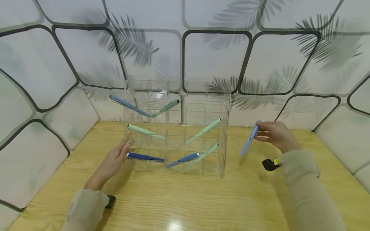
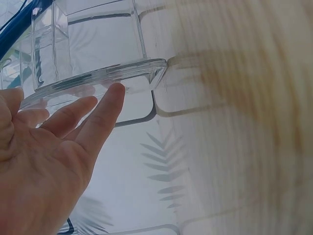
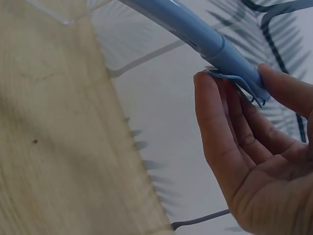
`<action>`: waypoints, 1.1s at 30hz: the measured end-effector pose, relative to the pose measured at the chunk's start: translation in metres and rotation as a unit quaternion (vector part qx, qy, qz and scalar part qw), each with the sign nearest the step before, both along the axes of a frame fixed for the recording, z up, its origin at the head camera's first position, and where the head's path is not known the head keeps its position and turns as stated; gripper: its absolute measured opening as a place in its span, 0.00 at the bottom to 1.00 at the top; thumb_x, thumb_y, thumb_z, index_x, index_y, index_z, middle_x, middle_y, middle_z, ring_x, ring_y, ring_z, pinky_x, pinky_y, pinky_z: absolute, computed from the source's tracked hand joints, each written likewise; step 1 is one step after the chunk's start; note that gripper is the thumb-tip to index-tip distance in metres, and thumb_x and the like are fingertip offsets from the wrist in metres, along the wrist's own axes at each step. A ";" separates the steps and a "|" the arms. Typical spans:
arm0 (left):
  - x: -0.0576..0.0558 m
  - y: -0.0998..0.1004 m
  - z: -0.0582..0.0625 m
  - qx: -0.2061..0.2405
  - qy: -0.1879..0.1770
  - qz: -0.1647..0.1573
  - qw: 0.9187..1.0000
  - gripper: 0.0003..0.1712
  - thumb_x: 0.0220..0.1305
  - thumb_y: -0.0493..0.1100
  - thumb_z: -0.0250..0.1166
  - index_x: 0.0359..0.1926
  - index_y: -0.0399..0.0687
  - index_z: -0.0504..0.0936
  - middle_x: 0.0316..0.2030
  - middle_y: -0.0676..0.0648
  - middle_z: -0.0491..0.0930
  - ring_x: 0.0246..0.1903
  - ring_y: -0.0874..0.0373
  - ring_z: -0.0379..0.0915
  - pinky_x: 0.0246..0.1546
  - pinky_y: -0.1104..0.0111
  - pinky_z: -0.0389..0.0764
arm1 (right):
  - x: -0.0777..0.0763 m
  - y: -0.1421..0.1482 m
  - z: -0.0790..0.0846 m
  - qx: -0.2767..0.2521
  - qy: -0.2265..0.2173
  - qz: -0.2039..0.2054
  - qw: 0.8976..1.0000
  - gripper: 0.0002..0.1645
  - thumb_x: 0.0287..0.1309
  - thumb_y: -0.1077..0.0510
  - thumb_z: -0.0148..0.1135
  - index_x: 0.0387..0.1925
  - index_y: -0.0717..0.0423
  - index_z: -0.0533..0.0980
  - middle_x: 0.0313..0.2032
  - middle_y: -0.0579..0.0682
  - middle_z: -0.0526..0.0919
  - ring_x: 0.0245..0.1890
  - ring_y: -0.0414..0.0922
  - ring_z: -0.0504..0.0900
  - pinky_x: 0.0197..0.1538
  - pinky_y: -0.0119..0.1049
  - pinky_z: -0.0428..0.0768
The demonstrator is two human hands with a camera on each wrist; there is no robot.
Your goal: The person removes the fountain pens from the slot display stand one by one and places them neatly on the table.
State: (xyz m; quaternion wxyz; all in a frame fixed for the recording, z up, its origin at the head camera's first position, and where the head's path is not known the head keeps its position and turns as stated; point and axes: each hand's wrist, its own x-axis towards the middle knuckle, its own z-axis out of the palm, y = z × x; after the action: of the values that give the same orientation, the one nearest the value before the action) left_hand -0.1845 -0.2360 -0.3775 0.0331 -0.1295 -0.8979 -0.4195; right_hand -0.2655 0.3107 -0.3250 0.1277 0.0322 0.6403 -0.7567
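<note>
A clear acrylic rack [image 1: 176,146] with several small compartments stands on the table. My left hand [image 1: 114,162] is at its left side; in the left wrist view its straight fingers [image 2: 108,110] rest along the clear side panel [image 2: 142,67]. Out to the right of the rack, my right hand [image 1: 276,134] pinches a periwinkle-blue pen [image 1: 250,138] near its clip end, between thumb and fingers. The pen [image 3: 195,32] slants in the air, its other end free and pointing down in the head view. In the right wrist view its clip lies against the fingertips [image 3: 208,85].
Tilted in the rack are a grey-blue pen [image 1: 130,105], a teal pen [image 1: 166,108], several pale green pens [image 1: 203,131], a dark blue pen [image 1: 145,157] and a mid-blue pen [image 1: 183,159]. A patterned wall covering [image 1: 216,61] rises behind the wooden table [image 1: 185,199].
</note>
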 end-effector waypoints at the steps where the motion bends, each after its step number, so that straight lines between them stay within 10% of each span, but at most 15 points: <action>1: -0.001 0.000 0.000 0.000 0.001 -0.001 1.000 0.33 0.85 0.47 0.39 0.81 0.39 0.44 0.56 0.24 0.77 0.30 0.50 0.66 0.33 0.58 0.70 | 0.000 0.001 -0.003 0.011 -0.003 0.000 1.000 0.14 0.72 0.61 0.60 0.31 0.53 0.86 0.32 0.47 0.85 0.36 0.45 0.86 0.45 0.41 0.84; 33: -0.002 -0.001 0.002 0.003 -0.018 -0.003 1.000 0.34 0.85 0.50 0.38 0.80 0.38 0.44 0.57 0.25 0.77 0.29 0.49 0.63 0.31 0.60 0.67 | -0.023 -0.024 -0.055 0.267 -0.025 0.049 0.962 0.13 0.70 0.58 0.63 0.30 0.61 0.85 0.21 0.46 0.81 0.22 0.40 0.80 0.32 0.35 0.84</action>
State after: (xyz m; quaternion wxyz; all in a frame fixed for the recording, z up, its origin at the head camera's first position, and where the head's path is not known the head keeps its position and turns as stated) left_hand -0.1864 -0.2372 -0.3754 0.0161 -0.1243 -0.8969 -0.4241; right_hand -0.2887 0.2872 -0.3797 0.1672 0.0529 0.8164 -0.5501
